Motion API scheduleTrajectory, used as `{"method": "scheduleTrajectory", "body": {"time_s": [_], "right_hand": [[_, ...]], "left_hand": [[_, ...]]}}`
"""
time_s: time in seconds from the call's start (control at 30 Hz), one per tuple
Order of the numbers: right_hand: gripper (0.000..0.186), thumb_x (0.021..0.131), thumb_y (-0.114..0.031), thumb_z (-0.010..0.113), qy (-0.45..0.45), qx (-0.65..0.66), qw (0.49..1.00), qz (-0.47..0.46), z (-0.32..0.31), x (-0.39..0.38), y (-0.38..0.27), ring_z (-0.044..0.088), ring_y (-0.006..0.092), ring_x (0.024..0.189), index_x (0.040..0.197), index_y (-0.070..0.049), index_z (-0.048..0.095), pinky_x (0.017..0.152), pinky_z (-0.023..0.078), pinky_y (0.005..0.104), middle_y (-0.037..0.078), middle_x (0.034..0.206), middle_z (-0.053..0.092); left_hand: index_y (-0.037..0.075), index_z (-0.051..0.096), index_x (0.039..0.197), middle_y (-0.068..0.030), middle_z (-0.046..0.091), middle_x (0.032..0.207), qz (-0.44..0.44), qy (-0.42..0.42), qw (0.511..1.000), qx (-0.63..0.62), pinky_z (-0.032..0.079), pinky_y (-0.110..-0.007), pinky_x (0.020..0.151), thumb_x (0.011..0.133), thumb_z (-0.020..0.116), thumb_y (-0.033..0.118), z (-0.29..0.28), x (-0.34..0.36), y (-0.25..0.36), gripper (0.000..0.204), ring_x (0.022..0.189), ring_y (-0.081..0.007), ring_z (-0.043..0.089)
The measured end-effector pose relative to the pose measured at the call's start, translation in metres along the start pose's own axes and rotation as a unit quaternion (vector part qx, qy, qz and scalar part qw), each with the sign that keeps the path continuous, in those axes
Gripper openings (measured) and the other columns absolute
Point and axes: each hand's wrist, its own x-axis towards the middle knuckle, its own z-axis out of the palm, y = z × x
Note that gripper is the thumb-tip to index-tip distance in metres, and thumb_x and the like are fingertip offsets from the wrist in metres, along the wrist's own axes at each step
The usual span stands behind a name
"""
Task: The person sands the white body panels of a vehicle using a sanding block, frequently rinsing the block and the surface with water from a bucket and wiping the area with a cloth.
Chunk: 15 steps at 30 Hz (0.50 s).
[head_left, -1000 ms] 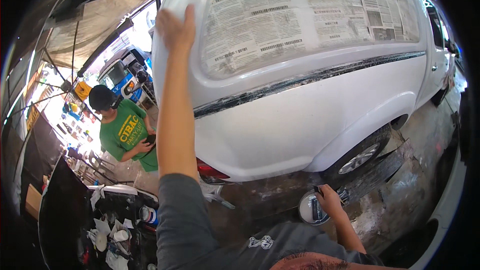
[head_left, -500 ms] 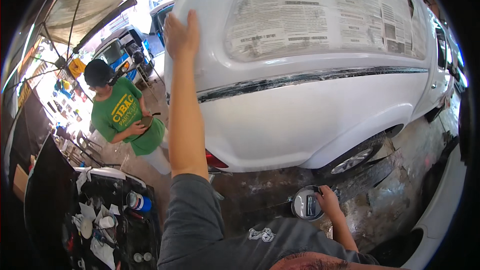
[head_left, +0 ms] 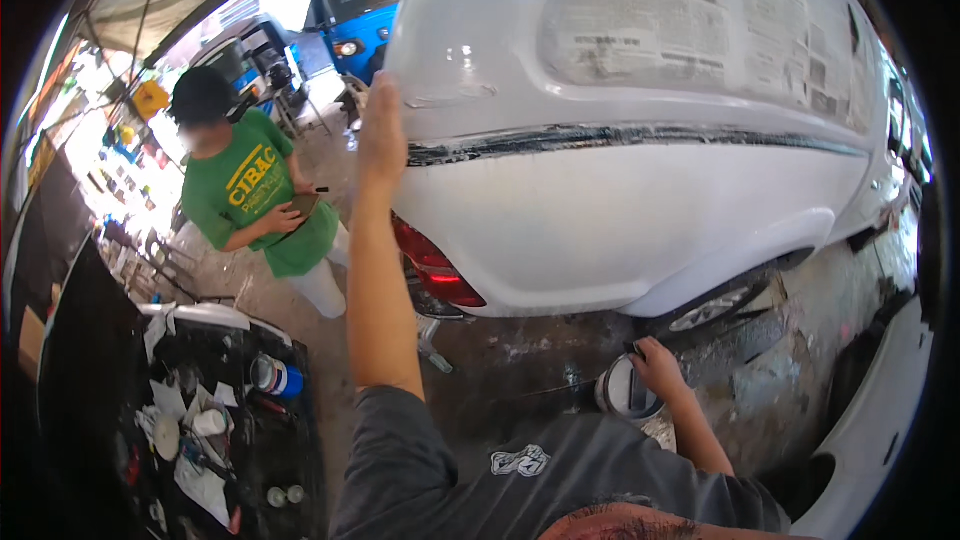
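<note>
My left hand (head_left: 383,135) is stretched out, fingers straight, at the rear corner of the white vehicle's body (head_left: 530,220), beside a smeared dark trim strip (head_left: 640,135) and above the red tail lamp (head_left: 435,265); whether it touches the surface is hard to tell. Low on the right, my right hand (head_left: 655,365) is closed on a dark handle at the top of a round container (head_left: 615,385) with pale contents and a dark piece inside. Newspaper (head_left: 640,15) covers the window above the strip.
A co-worker in a green shirt (head_left: 255,190) stands at left holding a small object. A black panel (head_left: 120,330) at lower left carries cans, paper and tools. Blue vehicles (head_left: 365,45) stand beyond. A loose white panel (head_left: 880,390) is at lower right.
My left hand has moved down and slightly right along the rear corner. The view has shifted, bringing more tail lamp into sight. The right hand keeps its grip, slightly higher in the picture.
</note>
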Motion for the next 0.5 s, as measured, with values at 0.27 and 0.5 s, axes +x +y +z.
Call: {"method": "scheduleTrajectory", "body": {"time_s": [0.27,0.5], "right_hand": [[0.025,0.091,-0.019,0.068,0.061,0.048,0.997,0.017,0.026,-0.019,0.010,0.062,0.0414,0.095,0.108,-0.001,0.061,0.080,0.049,0.0484,0.018,0.101,0.061],[0.030,0.090,-0.019,0.070,0.139,0.173,0.967,0.124,-0.002,-0.037,-0.002,0.062,0.0397,0.094,0.110,0.002,0.062,0.081,0.048,0.0434,0.021,0.098,0.063]], "left_hand": [[-0.009,0.050,0.138,-0.0264,0.054,0.140,0.158,0.068,0.964,-0.202,0.037,-0.048,0.112,0.105,0.032,0.048,0.032,-0.154,0.050,0.069,0.132,-0.0379,0.051],[-0.002,0.055,0.137,-0.0176,0.055,0.139,-0.075,-0.413,0.841,-0.341,0.044,-0.037,0.107,0.104,0.055,0.021,0.213,-0.374,0.080,0.040,0.129,-0.0277,0.055]]}}
